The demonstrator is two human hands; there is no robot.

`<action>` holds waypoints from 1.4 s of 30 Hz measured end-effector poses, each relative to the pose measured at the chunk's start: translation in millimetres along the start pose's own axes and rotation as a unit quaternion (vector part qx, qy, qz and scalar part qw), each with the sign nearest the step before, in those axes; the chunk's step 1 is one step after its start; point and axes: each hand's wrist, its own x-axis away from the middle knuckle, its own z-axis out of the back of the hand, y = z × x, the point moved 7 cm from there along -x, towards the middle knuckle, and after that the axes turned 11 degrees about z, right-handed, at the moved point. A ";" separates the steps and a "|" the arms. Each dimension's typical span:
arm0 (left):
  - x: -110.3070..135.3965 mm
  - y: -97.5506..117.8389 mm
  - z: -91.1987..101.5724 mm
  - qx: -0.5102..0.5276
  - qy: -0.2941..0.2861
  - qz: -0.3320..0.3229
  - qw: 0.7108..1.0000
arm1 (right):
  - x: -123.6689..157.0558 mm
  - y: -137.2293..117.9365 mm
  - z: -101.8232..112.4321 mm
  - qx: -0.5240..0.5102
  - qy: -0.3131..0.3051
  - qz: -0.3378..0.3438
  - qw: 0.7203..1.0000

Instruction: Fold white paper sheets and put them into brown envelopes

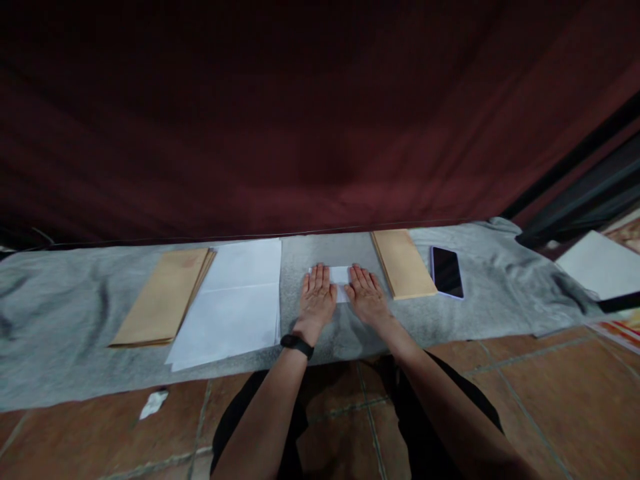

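Note:
A small folded white sheet of paper lies on the grey cloth between and beneath my two hands. My left hand rests flat on its left end, fingers stretched out and pointing away from me. On the right end my right hand presses flat in the same way, thumb turned inward. Only the middle of the paper shows; both ends are covered by my palms and fingers. To the left is a stack of white paper sheets with a crease across the top one.
Brown envelopes lie at the far left, with another stack of brown envelopes right of my hands. A phone sits beside it. The grey cloth ends at a dark red curtain. A crumpled white scrap is on the tiled floor.

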 end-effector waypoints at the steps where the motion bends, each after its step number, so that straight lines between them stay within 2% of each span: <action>1: -0.2 -3.0 0.0 -0.003 -0.002 0.006 1.000 | 1.1 1.8 0.2 0.004 0.001 -0.001 1.000; 7: -0.3 -20.2 1.0 -0.016 -0.011 0.037 0.999 | 7.4 10.9 3.0 0.011 0.022 -0.009 1.000; 13: 3.6 -35.6 5.6 -0.004 0.017 0.046 0.999 | 13.4 15.2 7.8 0.001 0.055 -0.020 0.998; 17: 4.9 -43.5 7.6 0.004 0.023 0.058 0.998 | 14.9 15.9 17.7 -0.005 0.051 -0.035 0.998; 23: 4.6 -42.7 9.9 -0.009 0.027 0.060 0.998 | 14.5 22.2 32.2 -0.055 0.018 -0.085 0.995; 28: 4.7 -40.6 11.5 -0.016 0.028 0.064 0.997 | 14.6 33.5 23.7 -0.122 -0.012 -0.145 0.982; 33: 5.5 -39.6 14.5 -0.016 0.036 0.058 0.998 | 12.4 46.1 14.7 -0.218 -0.002 -0.177 0.960; 35: 5.2 -39.9 16.2 -0.017 0.037 0.060 0.997 | 10.3 49.3 13.8 -0.270 0.002 -0.178 0.946; 37: 5.4 -37.7 20.6 -0.010 0.041 0.055 0.998 | 7.6 51.1 15.5 -0.345 0.017 -0.183 0.920; 39: 7.1 -29.4 27.5 0.012 0.043 0.027 0.999 | 4.6 50.6 19.5 -0.448 0.045 -0.192 0.872; 42: 15.4 -3.2 39.5 0.065 0.025 -0.069 0.995 | -1.0 42.6 32.6 -0.586 0.091 -0.178 0.785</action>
